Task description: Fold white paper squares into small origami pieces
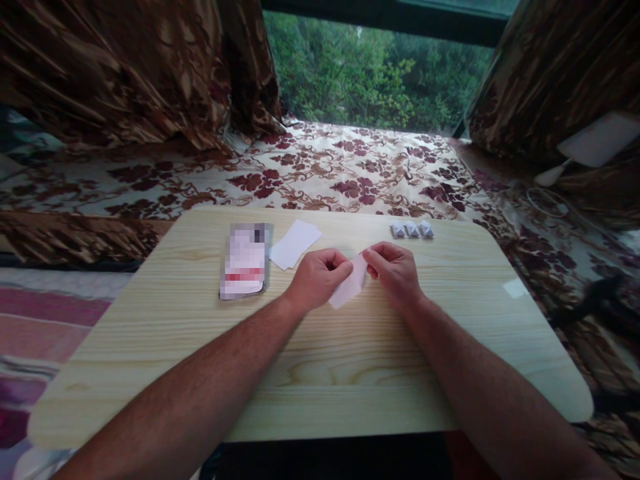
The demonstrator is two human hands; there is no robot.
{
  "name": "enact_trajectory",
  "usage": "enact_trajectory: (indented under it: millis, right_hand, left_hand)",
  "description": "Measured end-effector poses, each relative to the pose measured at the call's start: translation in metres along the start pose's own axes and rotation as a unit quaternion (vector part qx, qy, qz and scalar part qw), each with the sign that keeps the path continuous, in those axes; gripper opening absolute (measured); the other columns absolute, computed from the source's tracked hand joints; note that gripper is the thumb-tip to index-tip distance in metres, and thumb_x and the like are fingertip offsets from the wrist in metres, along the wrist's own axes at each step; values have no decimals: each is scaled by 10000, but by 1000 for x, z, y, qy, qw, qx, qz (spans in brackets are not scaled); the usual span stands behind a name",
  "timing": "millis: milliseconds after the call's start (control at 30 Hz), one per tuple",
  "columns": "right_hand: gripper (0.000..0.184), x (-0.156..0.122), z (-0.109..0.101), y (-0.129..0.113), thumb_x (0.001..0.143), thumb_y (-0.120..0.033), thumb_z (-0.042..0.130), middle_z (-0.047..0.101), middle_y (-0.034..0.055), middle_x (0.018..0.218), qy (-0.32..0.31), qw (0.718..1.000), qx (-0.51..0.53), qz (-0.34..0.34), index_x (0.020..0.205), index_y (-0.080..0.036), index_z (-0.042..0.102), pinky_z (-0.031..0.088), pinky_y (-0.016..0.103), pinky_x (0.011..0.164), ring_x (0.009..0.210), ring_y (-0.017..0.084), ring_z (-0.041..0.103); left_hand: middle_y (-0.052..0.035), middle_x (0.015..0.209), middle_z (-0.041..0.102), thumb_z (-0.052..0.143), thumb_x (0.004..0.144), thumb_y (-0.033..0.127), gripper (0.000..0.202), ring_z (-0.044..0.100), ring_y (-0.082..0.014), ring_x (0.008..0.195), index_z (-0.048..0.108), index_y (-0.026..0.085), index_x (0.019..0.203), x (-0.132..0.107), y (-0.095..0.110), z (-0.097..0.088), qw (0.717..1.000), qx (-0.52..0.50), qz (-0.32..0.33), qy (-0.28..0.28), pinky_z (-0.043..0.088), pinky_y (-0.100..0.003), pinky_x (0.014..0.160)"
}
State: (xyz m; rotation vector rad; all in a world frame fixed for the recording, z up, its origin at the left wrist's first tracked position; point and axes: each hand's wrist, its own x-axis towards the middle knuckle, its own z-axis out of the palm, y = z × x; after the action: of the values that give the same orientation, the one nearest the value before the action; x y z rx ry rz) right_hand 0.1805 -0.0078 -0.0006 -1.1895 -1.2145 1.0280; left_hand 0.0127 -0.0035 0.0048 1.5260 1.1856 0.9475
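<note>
Presently two bare hands work together, and the fingers of both are closed on one white paper sheet (351, 285). The left hand (320, 277) is curled, its thumb laid along the sheet's left side; the right hand (397, 272) pinches the upper corner between thumb and fingertips. The sheet is smooth and angular, slanting down between them towards the wearer; whether its lower end touches the bench (350, 373) I cannot tell. Pale, straight-grained wood with rounded corners makes up that bench, and a broad stretch of grain gives room between the forearms, from the fingers to the near edge.

Just beyond the left fingers lie at least two overlapping loose sheets (295, 245), flat, thin and straight-edged; the exact count is hidden. Left of these, beside them, is one blurred rectangular item (245, 257), whitish with a red band. Beyond the right fingers, three small folded pieces (413, 230) sit in a row, whitish, faceted and pointed, near the far edge. Well to the right of the fingers, a pale patch (515, 289) marks the side edge.

Farther off spreads one floral cloth (350, 167), then two shiny brown curtains (150, 67) flanking one window (370, 73) with green foliage.
</note>
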Motion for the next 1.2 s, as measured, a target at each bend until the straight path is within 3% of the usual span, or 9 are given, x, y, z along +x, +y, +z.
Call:
enact_trajectory:
  millis: [700, 867, 1033, 1200]
  right_hand:
    - [143, 3, 4, 0, 747, -256, 681, 542, -42, 501, 37, 999, -3, -21, 638, -174, 640, 347, 237, 469, 465, 92, 447]
    - [228, 5, 2, 0, 803, -295, 642, 543, -33, 498, 56, 998, 25, -25, 609, -182, 603, 344, 232, 449, 447, 87, 432]
    - [298, 5, -3, -1, 835, -435, 638, 605, -1, 586, 12, 998, 53, 10, 696, -172, 651, 349, 235, 435, 464, 93, 465]
    - [280, 0, -1, -3, 767, -418, 719, 562, -25, 530, -35, 999, -7, 18, 659, -173, 636, 344, 233, 460, 469, 93, 460]
  left_hand:
    - [23, 579, 542, 666, 748, 344, 243, 444, -81, 515, 602, 139, 635, 2, -2, 0, 1000, -9, -4, -1, 321, -207, 470]
    - [22, 583, 548, 669, 745, 334, 230, 440, -79, 515, 607, 138, 643, 1, -1, -1, 1000, 2, -8, -6, 315, -208, 469]
    - [25, 575, 529, 667, 748, 348, 244, 434, -81, 521, 604, 140, 638, 1, -1, -2, 1000, -13, -8, 13, 312, -207, 471]
    - [22, 582, 541, 672, 745, 364, 258, 448, -84, 520, 595, 143, 636, 1, 0, -1, 999, -29, -9, 16, 325, -208, 473]
